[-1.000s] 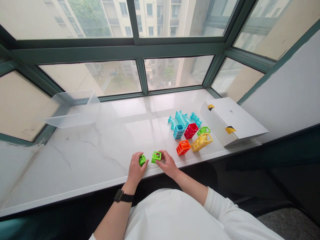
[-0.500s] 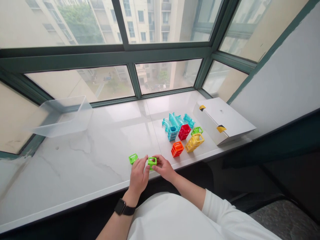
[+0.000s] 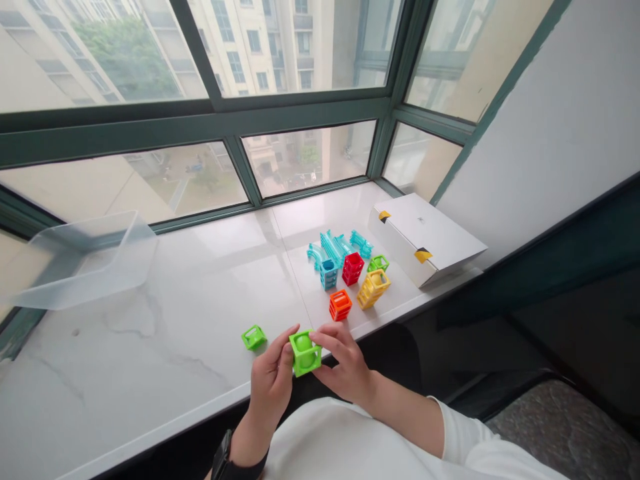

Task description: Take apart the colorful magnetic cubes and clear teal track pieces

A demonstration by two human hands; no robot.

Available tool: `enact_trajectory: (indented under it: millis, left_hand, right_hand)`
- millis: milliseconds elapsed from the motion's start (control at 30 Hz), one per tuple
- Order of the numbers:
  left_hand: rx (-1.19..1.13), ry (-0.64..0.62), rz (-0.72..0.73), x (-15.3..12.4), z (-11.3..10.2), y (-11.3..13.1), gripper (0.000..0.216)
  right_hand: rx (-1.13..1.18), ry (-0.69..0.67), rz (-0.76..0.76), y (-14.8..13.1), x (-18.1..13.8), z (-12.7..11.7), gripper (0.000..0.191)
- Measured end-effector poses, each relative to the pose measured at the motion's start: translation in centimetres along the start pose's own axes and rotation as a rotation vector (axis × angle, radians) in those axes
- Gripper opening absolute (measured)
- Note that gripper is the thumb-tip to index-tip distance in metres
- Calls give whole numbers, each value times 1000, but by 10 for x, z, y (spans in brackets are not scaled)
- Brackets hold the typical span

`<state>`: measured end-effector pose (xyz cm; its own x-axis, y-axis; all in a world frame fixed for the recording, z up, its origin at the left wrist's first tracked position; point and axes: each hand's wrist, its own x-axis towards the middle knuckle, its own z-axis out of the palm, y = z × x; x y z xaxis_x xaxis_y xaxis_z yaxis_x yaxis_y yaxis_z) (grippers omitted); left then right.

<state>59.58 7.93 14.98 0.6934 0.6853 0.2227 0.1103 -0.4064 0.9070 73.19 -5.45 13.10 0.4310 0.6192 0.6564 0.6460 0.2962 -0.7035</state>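
Observation:
Between my two hands, over the counter's front edge, is a bright green open-frame toy block [image 3: 305,354] with a rounded piece inside it. The fingers of my left hand [image 3: 271,378] grip its left side. My right hand [image 3: 347,363] holds it from the right, with fingertips on its upper corner. Another green block [image 3: 254,338] lies on the counter just left of my left hand. Beyond my right hand stands an orange block stack [image 3: 341,305], with a yellow stack [image 3: 373,289], a red stack [image 3: 353,269] and a blue stack [image 3: 329,274] around it.
Clear turquoise track pieces [image 3: 336,248] lie behind the stacks, beside a third green block [image 3: 379,264]. A white box [image 3: 435,233] with yellow-black tabs is at the right. A translucent plastic bin [image 3: 90,267] stands far left on the white marbled counter [image 3: 200,287], below the windows.
Both hands have drawn the green block closer to me and turned it, so its rounded inside now shows. The camera view has shifted to the right.

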Motion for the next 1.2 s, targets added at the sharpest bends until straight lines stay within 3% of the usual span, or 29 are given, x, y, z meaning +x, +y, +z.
enact_trajectory:
  millis: [67,167,300,400,533,633,800,1000,1200]
  left_hand:
    - [-31,-9,51,5,8,14,35]
    - [-58,-31,128,13,25,31,27]
    - [-81,-120,179,26,56,52,22]
    - [-102,-218,211,38,76,69,21]
    - [-52,-306,399,64,88,89,23]
    - [65,-325,500,87,91,97,30]
    - [281,-388,513,117,107,98,42]
    - [403,-515,554,136,138,93,60]
    - [441,-550,565,139,153,80,56]
  right_hand:
    - [-31,2,-50,-5,6,-19,60]
    - [-97,8,-77,-10,11,-42,74]
    - [-239,146,-26,-13,13,-64,89]
    - [-317,226,36,-13,17,-86,84]
    - [-343,217,56,-6,28,-125,73]
    - [-359,302,113,12,38,-153,70]
    - [-298,441,265,65,58,-186,71]
    - [-322,275,411,125,75,-202,66]
    - [-397,150,409,159,82,-191,64]
